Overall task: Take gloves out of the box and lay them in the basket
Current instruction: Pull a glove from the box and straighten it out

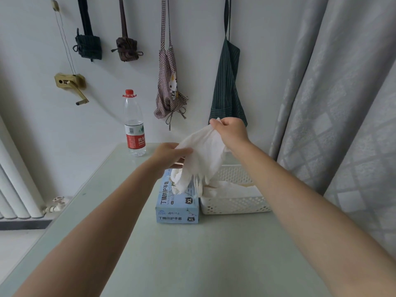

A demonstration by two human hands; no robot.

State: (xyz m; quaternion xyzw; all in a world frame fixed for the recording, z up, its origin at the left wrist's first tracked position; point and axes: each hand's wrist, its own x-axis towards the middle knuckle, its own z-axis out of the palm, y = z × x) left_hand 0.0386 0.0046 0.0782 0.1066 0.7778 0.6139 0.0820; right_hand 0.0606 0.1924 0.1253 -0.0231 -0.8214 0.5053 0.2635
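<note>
White gloves (201, 153), pale blue box (177, 202), white perforated basket (233, 205), green striped apron (227, 82)

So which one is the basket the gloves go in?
Look at the pale green table under the hanging aprons. Near its back right stands a blue glove box, and the basket sits touching its right side. It is the white one full of little holes, with white gloves already inside.

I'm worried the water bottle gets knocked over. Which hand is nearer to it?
Left. The left hand holds the glove's edge just right of the water bottle; the right hand pinches the glove's top farther right, above the basket.
</note>
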